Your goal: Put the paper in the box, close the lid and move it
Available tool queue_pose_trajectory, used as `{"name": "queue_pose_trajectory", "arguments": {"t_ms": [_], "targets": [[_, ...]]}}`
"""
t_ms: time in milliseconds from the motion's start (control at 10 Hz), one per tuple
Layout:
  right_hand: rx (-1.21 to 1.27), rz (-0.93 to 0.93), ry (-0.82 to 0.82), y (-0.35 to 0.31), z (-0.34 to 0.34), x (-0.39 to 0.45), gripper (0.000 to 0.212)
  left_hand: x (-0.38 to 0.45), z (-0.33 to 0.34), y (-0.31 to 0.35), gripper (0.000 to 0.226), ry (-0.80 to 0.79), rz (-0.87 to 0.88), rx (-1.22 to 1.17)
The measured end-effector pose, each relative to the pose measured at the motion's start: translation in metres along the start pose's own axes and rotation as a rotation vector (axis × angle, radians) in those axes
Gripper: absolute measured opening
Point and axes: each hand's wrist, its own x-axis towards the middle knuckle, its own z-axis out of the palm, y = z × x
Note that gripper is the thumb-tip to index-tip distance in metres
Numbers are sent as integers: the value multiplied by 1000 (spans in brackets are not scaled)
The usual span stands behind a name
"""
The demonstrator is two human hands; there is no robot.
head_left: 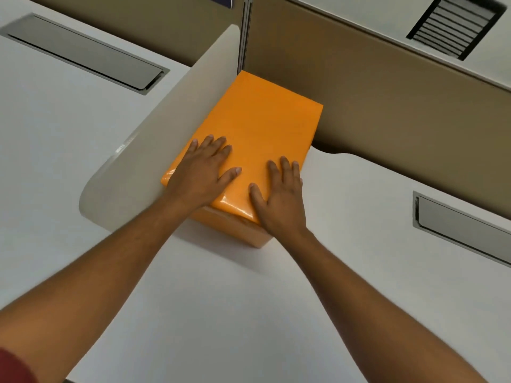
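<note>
Presently, at far left: grey recessed cable hatch (91, 55) set flush in a white desk (49, 128). Next, a pale curved divider panel (171, 128), upright, standing just left of the box. At centre: orange box (257, 125) resting on the white desk surface, lid down and closed, glossy at the near edge, far end tucked into the corner where the divider meets the tan partition wall (387, 106). No paper visible outside the box. Left hand (203, 172) flat on the lid's near left portion, fingers spread, palm down, gripping nothing. Right hand (282, 194) flat on the lid's near right corner, fingers apart, thumb out toward the left hand, likewise gripping nothing. Hands near but apart. At right: second grey hatch (464, 230) in the desk. Upper right: dark slatted vent (456, 26).
</note>
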Motion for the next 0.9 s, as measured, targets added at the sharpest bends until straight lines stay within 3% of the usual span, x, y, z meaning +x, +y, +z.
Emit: {"name": "queue_pose_trajectory", "arguments": {"t_ms": [300,600,700,900], "targets": [[-20,-3,-12,7,-2,62,74,54,-1,-11,71,-2,-24,11],[-18,12,-57,8,-9,73,75,61,-8,-5,69,-23,-31,62],[-9,-41,22,9,-30,64,75,54,-17,10,66,30,-24,79],[-196,-216,256,40,-104,49,71,48,-34,81,69,136,165,153]]}}
